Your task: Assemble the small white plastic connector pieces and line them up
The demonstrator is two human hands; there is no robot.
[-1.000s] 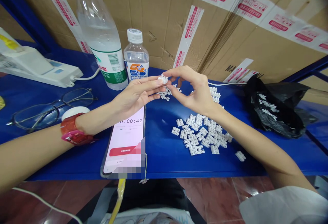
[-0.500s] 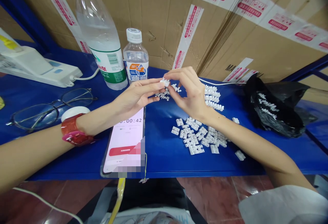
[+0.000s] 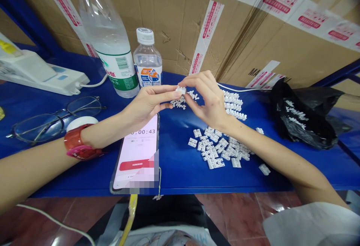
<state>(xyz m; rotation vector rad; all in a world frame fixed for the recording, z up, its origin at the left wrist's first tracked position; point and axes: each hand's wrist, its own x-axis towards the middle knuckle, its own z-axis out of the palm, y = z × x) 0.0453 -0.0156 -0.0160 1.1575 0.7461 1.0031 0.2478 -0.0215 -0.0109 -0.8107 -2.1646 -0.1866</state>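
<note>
So I'm standing here watching, and both hands are on one little white piece [image 3: 181,89], held up just over the blue table [image 3: 177,163]. The left hand [image 3: 146,105] has it pinched between thumb and finger, and the right hand [image 3: 208,99] looks clamped on its other side, fingertips together on it. My guess: nearly weightless, stiff plastic, a bit slick, with thin bits that could snap if forced. I'd grip it by the outer edges.

Counts: one piece held, at least four white rows [image 3: 236,107] beside the right wrist (some may be hidden), two strays off the flat-piece pile [image 3: 215,156], which is too jumbled to count, same for the small bits [image 3: 178,103] below the hands. Also two bottles [image 3: 115,43], one phone [image 3: 137,152], one black bag [image 3: 315,126].
</note>
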